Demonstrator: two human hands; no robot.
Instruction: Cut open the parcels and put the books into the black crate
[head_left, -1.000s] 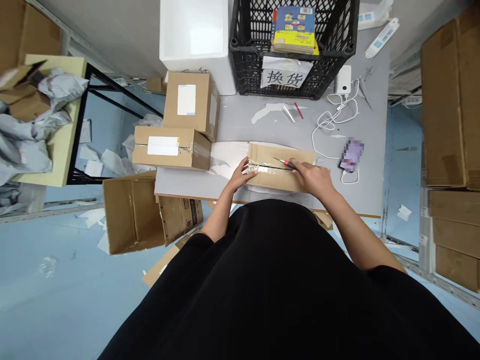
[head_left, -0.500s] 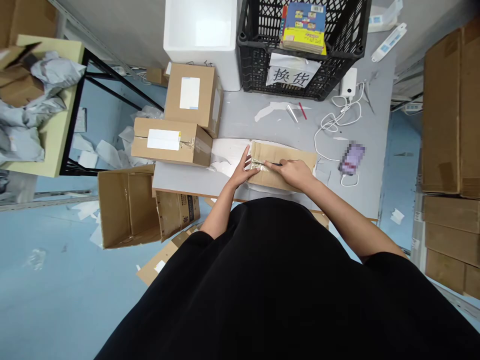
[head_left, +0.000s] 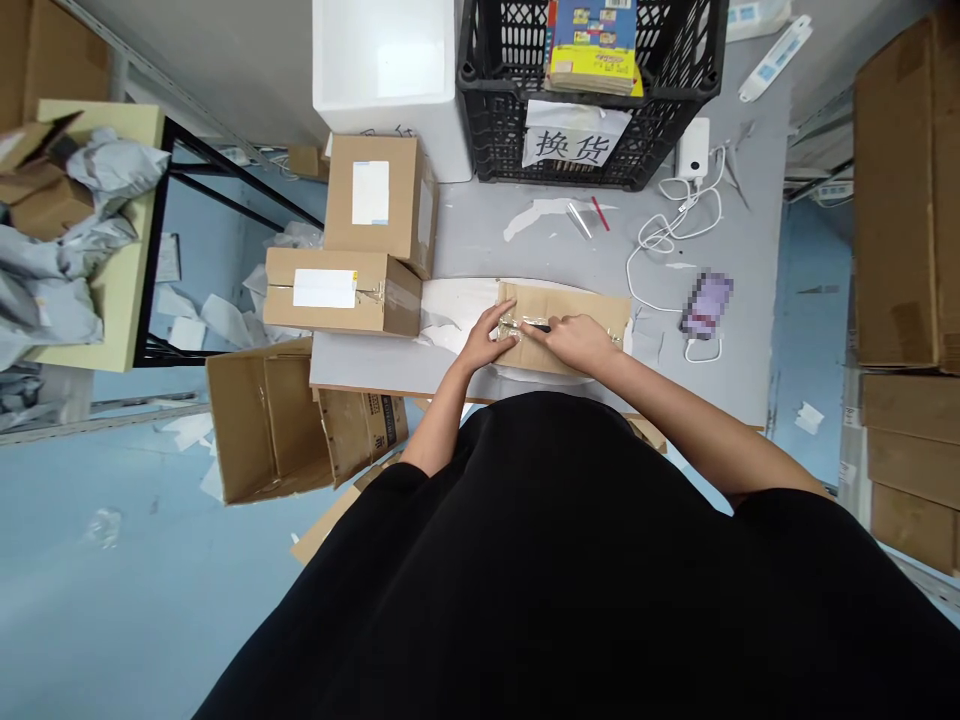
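A flat brown cardboard box lies on white paper near the table's front edge, clear tape across its left part. My left hand grips the box's left end, thumb and fingers apart on either side of the taped strip. In my right hand is a slim dark utility knife, its exact kind partly hidden by the fingers. My right index finger stretches along it, and its tip points left onto the tape between my hands.
Two taped cartons stand left on the grey table. Behind are a white foam box and a black crate with books. To the right lie a charging cable and a purple phone. An open carton sits lower left.
My left fingers have come down from a raised spread onto the box's end. The right hand and knife have shifted slightly left. The view has tilted a little.
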